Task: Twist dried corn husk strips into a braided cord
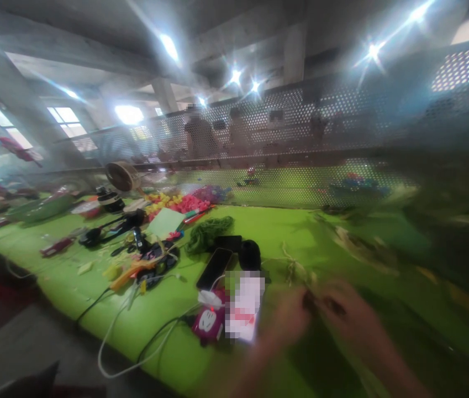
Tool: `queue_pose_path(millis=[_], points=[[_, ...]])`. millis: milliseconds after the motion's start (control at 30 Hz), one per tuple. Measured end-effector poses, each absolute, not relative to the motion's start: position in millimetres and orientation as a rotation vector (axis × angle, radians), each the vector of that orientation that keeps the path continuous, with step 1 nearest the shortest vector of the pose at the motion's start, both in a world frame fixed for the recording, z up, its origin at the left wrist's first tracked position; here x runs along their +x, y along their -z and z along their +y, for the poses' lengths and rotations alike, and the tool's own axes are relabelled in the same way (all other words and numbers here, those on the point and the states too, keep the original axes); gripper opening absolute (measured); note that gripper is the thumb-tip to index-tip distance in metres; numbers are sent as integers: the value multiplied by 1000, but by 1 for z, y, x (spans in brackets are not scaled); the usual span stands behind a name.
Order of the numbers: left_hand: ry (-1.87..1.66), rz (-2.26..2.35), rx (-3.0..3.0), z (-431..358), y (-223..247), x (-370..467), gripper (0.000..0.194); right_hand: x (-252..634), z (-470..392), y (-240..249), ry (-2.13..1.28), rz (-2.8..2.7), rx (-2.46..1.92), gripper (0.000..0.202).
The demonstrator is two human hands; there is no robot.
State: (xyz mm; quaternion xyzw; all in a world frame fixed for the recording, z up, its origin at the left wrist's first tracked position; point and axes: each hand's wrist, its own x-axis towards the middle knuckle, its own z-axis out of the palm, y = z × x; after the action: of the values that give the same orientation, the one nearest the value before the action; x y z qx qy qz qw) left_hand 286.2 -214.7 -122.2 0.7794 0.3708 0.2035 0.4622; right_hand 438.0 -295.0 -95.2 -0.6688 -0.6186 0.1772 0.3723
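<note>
Strands (pixel 292 268), pale and thin, lie right of centre on the green tabletop (pixel 275 224), just beyond the blurred left hand (pixel 288 315) and right hand (pixel 344 309) at lower right. Both hands have bent fingers close together, but blur hides whether either grips anything. The strands look light, limp and easily tangled or snapped, probably best pinched softly at the thicker bunched part rather than by a loose end.
</note>
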Motion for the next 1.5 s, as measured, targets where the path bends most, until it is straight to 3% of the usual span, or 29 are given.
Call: queue_pose_path(millis=[433,1267,1500], points=[[-367,976,2262,-222,116,284,21,434,-294,98,-430,-1604,-1748,14],[-459,941,2043,-216,115,280,19,432,-299,93,-505,-1505,-1775,25],[-497,913,2029,-218,116,281,20,426,-301,95,-355,-1558,-1867,27]])
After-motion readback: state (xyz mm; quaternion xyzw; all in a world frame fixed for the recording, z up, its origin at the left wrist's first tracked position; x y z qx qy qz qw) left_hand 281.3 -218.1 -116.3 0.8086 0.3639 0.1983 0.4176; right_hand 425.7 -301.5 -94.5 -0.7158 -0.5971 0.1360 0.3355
